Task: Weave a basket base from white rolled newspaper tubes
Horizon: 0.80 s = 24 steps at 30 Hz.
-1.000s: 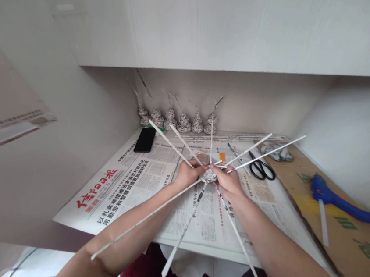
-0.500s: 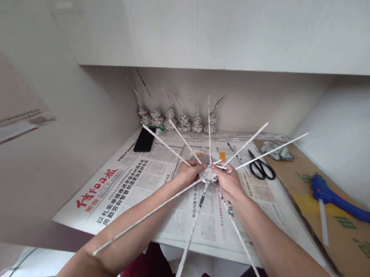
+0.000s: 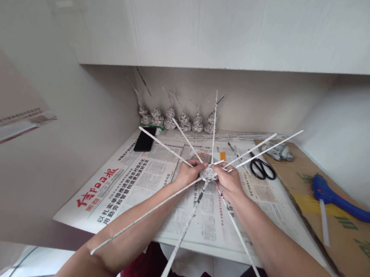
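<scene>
Between my hands, above the newspaper, is a small round piece of woven paper (image 3: 209, 174), with several long rolled-paper sticks (image 3: 182, 239) spreading out from it in all directions. My left hand (image 3: 190, 173) grips its left edge between thumb and fingers. On the opposite edge, my right hand (image 3: 228, 179) pinches the weave and the bases of the sticks that point up and right. One stick lies across my left forearm, and others hang toward my lap. The fingers underneath the weave are hidden.
Newspaper (image 3: 129, 190) covers the desk. Several gourd-shaped woven paper pieces (image 3: 185, 121) line the back wall, near a phone (image 3: 144, 139) and loose paper sticks (image 3: 231, 137). Rightward are black scissors (image 3: 263, 169) and cardboard (image 3: 304, 230) bearing a blue glue gun (image 3: 340, 201) and crumpled paper (image 3: 279, 152).
The woven piece has tilted and turned slightly in my hands. Its far stick has swung right, and the near middle stick's tip has moved left and up. Both hands keep their grip.
</scene>
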Available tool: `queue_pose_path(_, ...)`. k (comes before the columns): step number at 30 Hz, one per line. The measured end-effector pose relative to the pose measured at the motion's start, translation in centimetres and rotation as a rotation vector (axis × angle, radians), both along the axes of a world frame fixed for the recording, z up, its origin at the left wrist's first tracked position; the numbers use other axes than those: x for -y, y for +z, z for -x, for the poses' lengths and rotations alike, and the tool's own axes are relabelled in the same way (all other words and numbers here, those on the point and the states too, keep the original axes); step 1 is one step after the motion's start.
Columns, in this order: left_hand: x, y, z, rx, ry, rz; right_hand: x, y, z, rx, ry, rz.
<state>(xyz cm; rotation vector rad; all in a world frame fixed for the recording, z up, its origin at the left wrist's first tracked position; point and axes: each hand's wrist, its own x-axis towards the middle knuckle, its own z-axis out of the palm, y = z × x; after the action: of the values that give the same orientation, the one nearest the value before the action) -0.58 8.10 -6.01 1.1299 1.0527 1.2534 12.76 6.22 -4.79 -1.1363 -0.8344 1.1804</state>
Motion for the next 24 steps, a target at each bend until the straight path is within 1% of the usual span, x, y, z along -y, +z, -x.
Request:
queue_pose_path(5, 0.1, 0.3, -0.2, 0.104, -0.029, 0.045, 0.2, 0.5, 0.2, -0.019, -0.037, 0.029)
queue_pose_path(11, 0.2, 1.5, -0.1, 0.297, -0.072, 0.217, 0.1, 0.6, 0.2, -0.042, 0.012, -0.012)
queue_pose_path(14, 0.2, 1.8, -0.1, 0.314, -0.079, 0.233, -0.1, 0.3, 0.2, -0.050, 0.015, -0.030)
queue_pose_path(17, 0.2, 1.9, 0.0, 0.327, -0.104, 0.215, -0.3, 0.1, 0.0, -0.033, -0.023, -0.040)
queue_pose_path(20, 0.2, 2.4, 0.6, 0.368, -0.203, 0.217, -0.5, 0.4, -0.4, -0.007, -0.067, -0.033)
queue_pose_path(22, 0.2, 3.0, 1.4, 0.366, -0.308, 0.248, -0.6, 0.8, -0.8, 0.009, -0.083, -0.032)
queue_pose_path(24, 0.2, 3.6, 2.3, 0.352, -0.443, 0.254, -0.6, 1.4, -1.2, 0.042, -0.073, -0.037)
